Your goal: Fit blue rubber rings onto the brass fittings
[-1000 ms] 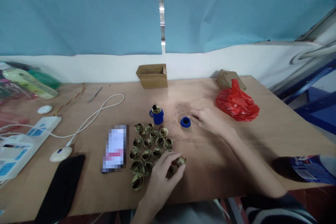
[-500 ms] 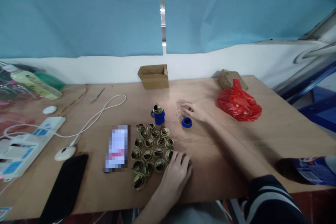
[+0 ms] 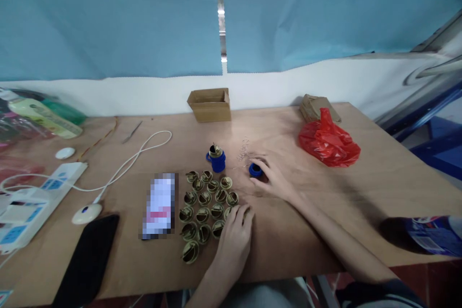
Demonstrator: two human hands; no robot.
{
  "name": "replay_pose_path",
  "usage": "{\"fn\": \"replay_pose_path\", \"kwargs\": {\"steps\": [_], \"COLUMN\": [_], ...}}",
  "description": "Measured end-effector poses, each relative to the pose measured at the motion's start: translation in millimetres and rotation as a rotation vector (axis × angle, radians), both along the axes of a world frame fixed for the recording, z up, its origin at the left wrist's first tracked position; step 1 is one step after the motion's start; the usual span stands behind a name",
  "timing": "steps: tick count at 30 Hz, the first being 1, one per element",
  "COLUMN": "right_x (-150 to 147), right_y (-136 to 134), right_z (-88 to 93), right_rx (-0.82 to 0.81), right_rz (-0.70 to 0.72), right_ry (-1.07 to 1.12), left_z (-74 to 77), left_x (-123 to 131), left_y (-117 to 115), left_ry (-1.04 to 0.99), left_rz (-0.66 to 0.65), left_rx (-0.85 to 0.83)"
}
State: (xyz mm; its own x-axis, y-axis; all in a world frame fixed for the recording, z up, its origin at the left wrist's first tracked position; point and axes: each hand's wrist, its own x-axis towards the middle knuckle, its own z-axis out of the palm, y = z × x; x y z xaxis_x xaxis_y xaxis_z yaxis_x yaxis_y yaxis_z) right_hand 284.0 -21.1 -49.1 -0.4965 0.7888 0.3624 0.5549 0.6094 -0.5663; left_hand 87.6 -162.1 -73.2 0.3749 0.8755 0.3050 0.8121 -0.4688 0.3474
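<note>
Several small brass round parts (image 3: pixel 205 204) lie in rows at the middle of the wooden table (image 3: pixel 306 231). My left hand (image 3: pixel 234 238) lies flat at the right edge of that group, fingers stretched out over the nearest parts and holding nothing. My right hand (image 3: pixel 272 178) is curled further back, thumb and fingers closed around a small blue ring cap (image 3: pixel 254 170). To its left a blue holder (image 3: pixel 216 160) stands with a brass part on top. A small heap of thin wire springs (image 3: pixel 243 149) lies just behind the cap.
A phone (image 3: pixel 159 204) and a black flat device (image 3: pixel 86 260) lie left of the parts, by a white cable (image 3: pixel 137 156), a white puck (image 3: pixel 85 212) and a power strip (image 3: pixel 21 202). Further back are a cardboard box (image 3: pixel 209 103) and a red bag (image 3: pixel 328 142).
My left hand set down the brass part it held and flattened beside the group. My right hand went back to the wire springs, then came forward and closed on the blue ring cap.
</note>
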Motion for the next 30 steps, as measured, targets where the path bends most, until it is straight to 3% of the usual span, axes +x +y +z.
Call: {"fn": "replay_pose_path", "kwargs": {"steps": [6,30], "right_x": [-9.2,-9.3], "right_y": [-2.3,0.3], "right_z": [-15.5,-24.3], "right_rx": [0.04,0.065], "right_rz": [-0.073,-0.09], "right_ry": [-0.085,-0.024], "left_z": [6.6,12.5], "left_x": [2.1,5.2], "left_y": [-0.1,1.0], "left_ry": [0.007,0.046], "left_rz": [-0.003,-0.004], "left_rx": [0.008,-0.029]}}
